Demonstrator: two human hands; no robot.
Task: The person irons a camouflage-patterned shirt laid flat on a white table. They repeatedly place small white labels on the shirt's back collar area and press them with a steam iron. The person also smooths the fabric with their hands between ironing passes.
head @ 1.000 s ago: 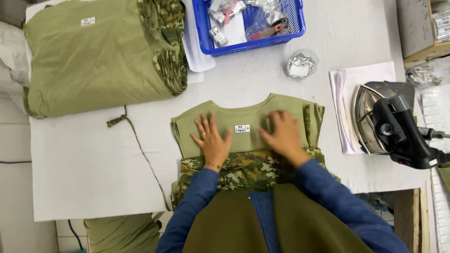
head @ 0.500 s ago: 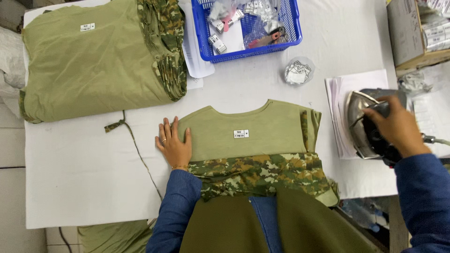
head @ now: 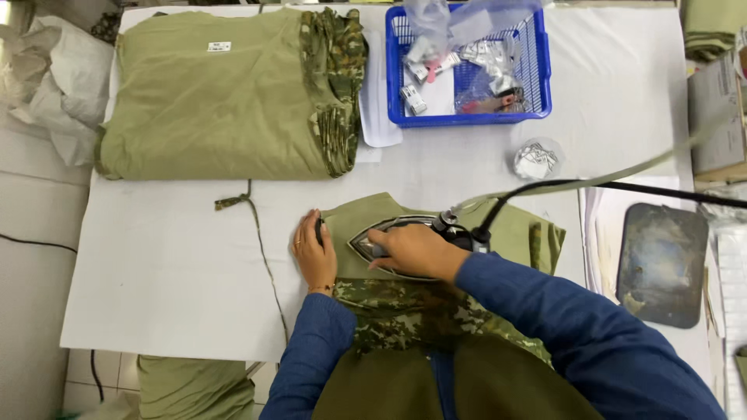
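Near edge of white surface (head: 156,288): olive garment (head: 513,229) with camouflage trim spread flat. Left hand (head: 314,253) open, palm down, pinning its left side. Right hand (head: 414,250) clamped round handle of iron (head: 381,243), sole resting on cloth. Iron likely heavy, hot; take by handle only. Cloth soft, limp, prone to creep. Beyond: grey iron rest (head: 661,263) right edge, folded stack (head: 218,101) far left corner, blue basket (head: 545,70) far edge.

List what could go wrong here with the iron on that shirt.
1. The left hand lies flat on the olive shirt right beside the iron; a slip could burn its fingers.
2. The right hand presses the iron on one spot; lingering may scorch the fabric.
3. The cord crosses the table and could snag.
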